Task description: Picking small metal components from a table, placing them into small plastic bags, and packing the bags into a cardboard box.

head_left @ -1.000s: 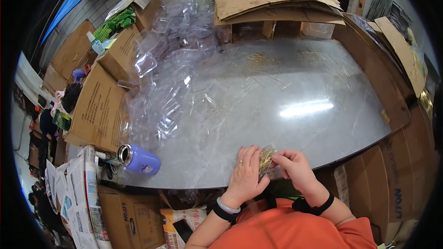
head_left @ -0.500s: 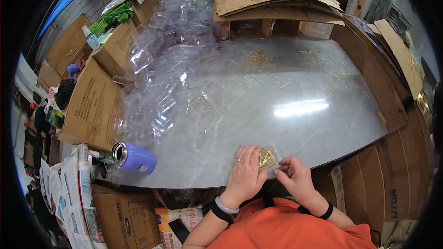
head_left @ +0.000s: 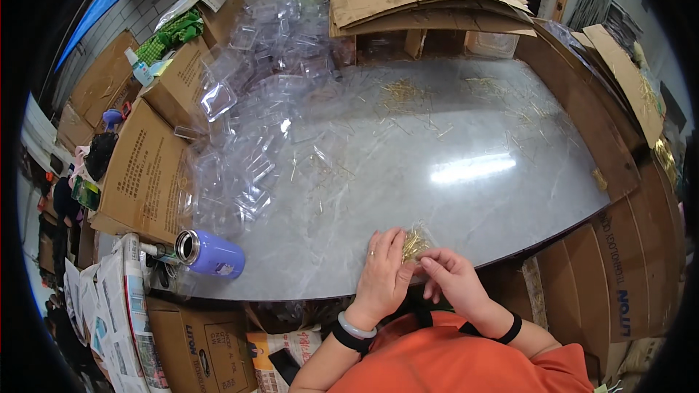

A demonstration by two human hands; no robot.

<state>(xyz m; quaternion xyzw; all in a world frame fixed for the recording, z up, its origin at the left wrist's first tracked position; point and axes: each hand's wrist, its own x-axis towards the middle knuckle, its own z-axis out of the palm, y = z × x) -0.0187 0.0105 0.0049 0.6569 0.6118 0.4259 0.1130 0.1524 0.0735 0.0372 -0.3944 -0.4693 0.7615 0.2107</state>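
Note:
A small clear plastic box [head_left: 428, 234] with a cluster of thin gold-coloured pins [head_left: 413, 245] inside lies at the table's near edge. My left hand [head_left: 386, 266] is against its left side, fingers stretched along it and thumb bent round the near side, holding it. At the box's near corner, the thumb and forefinger of my right hand [head_left: 459, 282] are pinched together beside my left thumb. Whatever is between those fingertips is too small to make out. The other fingers of that hand curl underneath.
Many clear plastic boxes [head_left: 255, 113] are heaped on the table's left side. Loose gold pins [head_left: 400, 92] are scattered toward the back. An open purple bottle [head_left: 218, 256] stands at the near left. Cardboard [head_left: 619, 131] borders the right; a cardboard-topped shelf [head_left: 429, 0] is at the back.
My right hand has moved left along the box's near side, its fingertips now meeting my left thumb. My left hand stays by the box, which seems slightly turned.

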